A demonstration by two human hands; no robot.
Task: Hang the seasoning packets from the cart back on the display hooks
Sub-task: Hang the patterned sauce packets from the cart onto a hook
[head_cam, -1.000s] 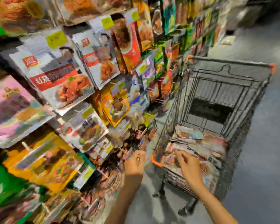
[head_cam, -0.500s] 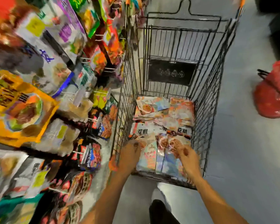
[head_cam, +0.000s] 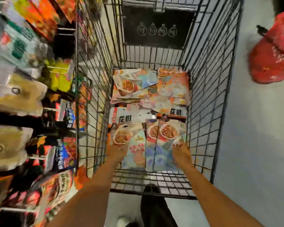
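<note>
A black wire cart stands in front of me with several seasoning packets lying flat on its floor. My left hand is inside the cart at the near left and grips a packet with a bowl picture by its lower edge. At the near right, my right hand has its fingertips on a blue and red packet. Blur hides whether those fingers hold it. The display hooks with hanging packets fill the left side, next to the cart.
A red shopping basket sits on the grey floor to the right of the cart. My dark trouser leg and shoe are just behind the cart's near wall. The shelf packets nearly touch the cart's left wall.
My view swung from the display down into the cart. Both hands moved deeper into the cart onto the near packets, and the left hand took hold of one.
</note>
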